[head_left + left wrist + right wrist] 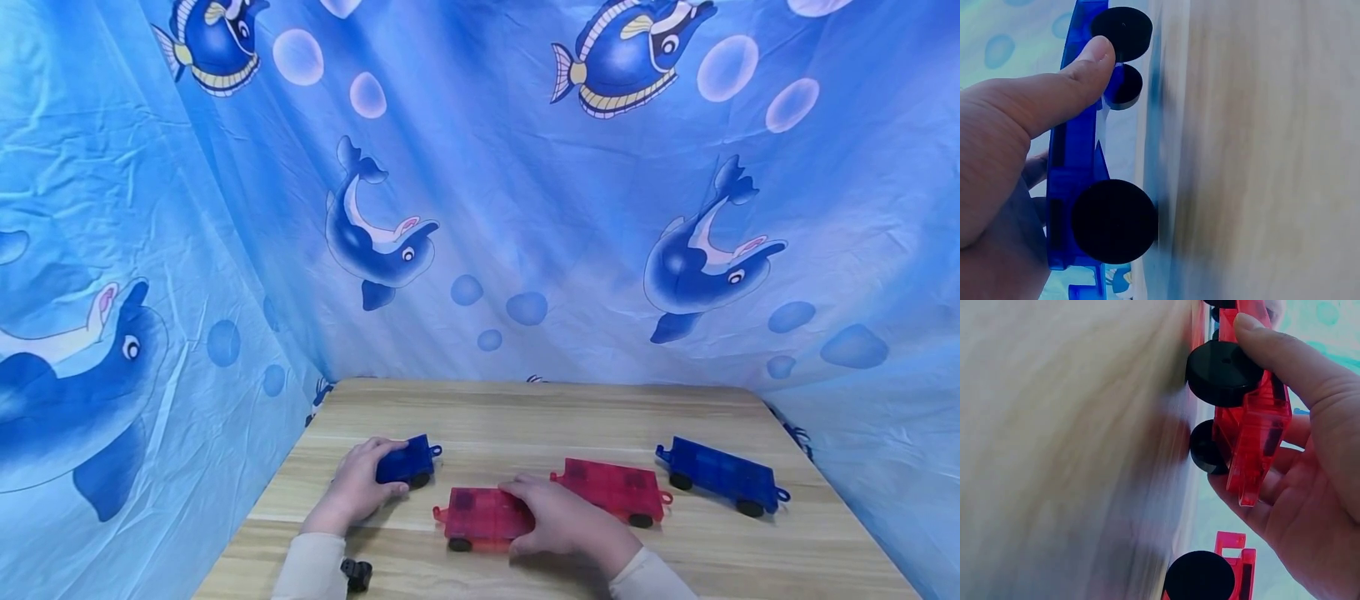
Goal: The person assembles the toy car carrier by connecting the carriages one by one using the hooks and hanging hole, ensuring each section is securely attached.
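My left hand (362,482) grips a blue toy train car (407,462), thumb along its near side above the black wheels (1115,222) and fingers behind it. With my right hand (562,515) I hold a red toy train car (483,518) by its right part; the left end and its hook point toward the blue car. In the right wrist view the thumb lies against the red car's side (1260,425), and the fingers wrap the far side. Just behind my right hand stands a second red car (613,487), partly covered by the hand.
Another blue car (722,475) stands at the right of the wooden table (525,417), angled, hooks at both ends. A small black object (357,574) sits beside the left sleeve. Blue cloth (525,208) printed with sea animals hangs behind and at both sides.
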A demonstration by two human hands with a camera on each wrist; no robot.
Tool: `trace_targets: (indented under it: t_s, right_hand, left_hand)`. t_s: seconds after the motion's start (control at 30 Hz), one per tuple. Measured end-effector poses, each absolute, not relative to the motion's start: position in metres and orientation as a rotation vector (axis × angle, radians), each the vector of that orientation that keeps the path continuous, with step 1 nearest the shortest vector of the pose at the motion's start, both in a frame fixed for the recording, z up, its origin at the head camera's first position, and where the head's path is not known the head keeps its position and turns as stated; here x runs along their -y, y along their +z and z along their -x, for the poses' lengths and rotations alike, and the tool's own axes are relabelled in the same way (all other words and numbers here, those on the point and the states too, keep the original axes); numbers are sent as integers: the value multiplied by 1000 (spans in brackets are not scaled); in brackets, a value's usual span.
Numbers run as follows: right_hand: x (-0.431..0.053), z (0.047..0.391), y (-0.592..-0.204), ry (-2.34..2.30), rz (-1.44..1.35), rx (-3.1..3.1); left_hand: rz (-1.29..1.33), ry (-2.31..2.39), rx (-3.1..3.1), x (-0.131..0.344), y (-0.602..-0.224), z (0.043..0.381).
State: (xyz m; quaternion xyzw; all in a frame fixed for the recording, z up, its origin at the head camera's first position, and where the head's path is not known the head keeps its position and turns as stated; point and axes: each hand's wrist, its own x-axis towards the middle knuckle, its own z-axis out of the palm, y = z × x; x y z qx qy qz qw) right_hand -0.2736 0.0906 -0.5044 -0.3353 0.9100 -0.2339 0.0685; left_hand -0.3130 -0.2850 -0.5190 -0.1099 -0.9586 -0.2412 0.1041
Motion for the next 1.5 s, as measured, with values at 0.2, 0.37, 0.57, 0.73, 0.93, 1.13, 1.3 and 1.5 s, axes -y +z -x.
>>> trace_targets:
  t_s: [0.2, 0.37, 0.57, 0.73, 0.93, 1.13, 1.3, 1.5]
  right_hand:
    - [-88, 280, -509, -695, 980, -2760]
    - [-83, 290, -513, -704, 987, -2783]
    - [-80, 296, -514, -703, 969, -2816]
    - [-77, 299, -513, -696, 934, -2832]
    - [-74, 302, -513, -693, 892, -2848]
    - [-71, 306, -513, -741, 882, -2851]
    - [-68, 310, -515, -739, 876, -2856]
    - [-67, 313, -516, -727, 866, -2869]
  left_hand:
    - [312, -786, 2810, 290, -517, 312]
    - [299, -810, 2790, 292, -516, 310]
    - [302, -812, 2766, 294, -516, 310]
    - [297, -842, 2751, 295, -516, 309]
    - [310, -838, 2732, 297, -515, 309]
    - [300, -835, 2715, 298, -515, 309]
    - [284, -844, 2700, 297, -515, 309]
    - [286, -841, 2694, 298, -514, 308]
